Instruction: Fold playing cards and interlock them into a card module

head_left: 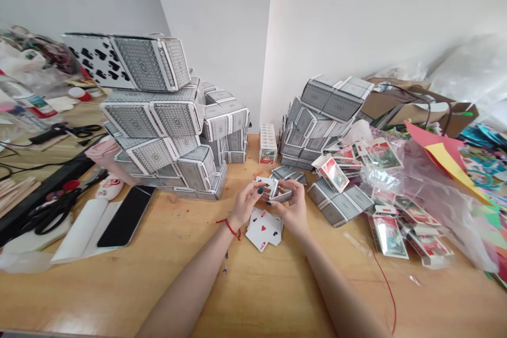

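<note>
Both my hands meet over the middle of the table around a small group of playing cards (273, 186), some of them standing at an angle. My left hand (249, 202), with a red string at the wrist, pinches the cards from the left. From the right, my right hand (292, 205) curls its fingers around their other side. Just below lies a loose pile of face-up cards (264, 228), the ace of hearts on top. Behind my right hand rests a patterned grey card piece (289, 173), lying low on the table.
Tall stacks of blocks made from cards stand at left (174, 121) and right (317, 121). A single card block (340, 203) and opened red card boxes (390, 235) lie to the right. A phone (124, 216) and black scissors (59, 208) lie left.
</note>
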The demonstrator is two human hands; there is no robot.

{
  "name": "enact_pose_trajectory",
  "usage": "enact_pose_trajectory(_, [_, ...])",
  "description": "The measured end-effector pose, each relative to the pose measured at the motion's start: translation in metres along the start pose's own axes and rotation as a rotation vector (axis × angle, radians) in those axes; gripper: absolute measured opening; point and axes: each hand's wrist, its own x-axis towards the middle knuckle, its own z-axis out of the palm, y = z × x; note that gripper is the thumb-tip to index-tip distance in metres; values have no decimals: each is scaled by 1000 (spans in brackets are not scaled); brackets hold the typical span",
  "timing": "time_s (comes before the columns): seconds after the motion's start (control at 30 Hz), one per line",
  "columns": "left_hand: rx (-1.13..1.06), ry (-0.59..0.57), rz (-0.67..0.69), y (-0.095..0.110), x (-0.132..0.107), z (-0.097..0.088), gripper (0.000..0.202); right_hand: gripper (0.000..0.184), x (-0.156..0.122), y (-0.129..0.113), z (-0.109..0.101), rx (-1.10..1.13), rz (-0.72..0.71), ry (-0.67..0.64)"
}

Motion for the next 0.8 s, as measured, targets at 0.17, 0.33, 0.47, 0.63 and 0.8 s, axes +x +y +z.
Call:
enact_pose_trajectory(0.17, [-188, -212, -242, -2, 4, -7, 43, 53, -5, -4, 1, -109, -51, -80])
enact_pose_trajectory(0.33, [-235, -256, -280, -1, 7, -15, 45, 55, -3, -3, 0, -235, -125, -70])
enact_pose_trajectory(0.47, [-163, -158, -219, 3, 10, -20, 45, 61, 2, 6, -3, -162, 25, -50])
enact_pose_trajectory(0.63, [-69, -141, -177, 0, 10, -20, 48, 55, 7, 10, -5, 211, 242, -192])
enact_pose_trajectory(0.8, [-24, -158, -165, -9, 8, -15, 55, 60, 7, 5, -3, 418, 240, -184])
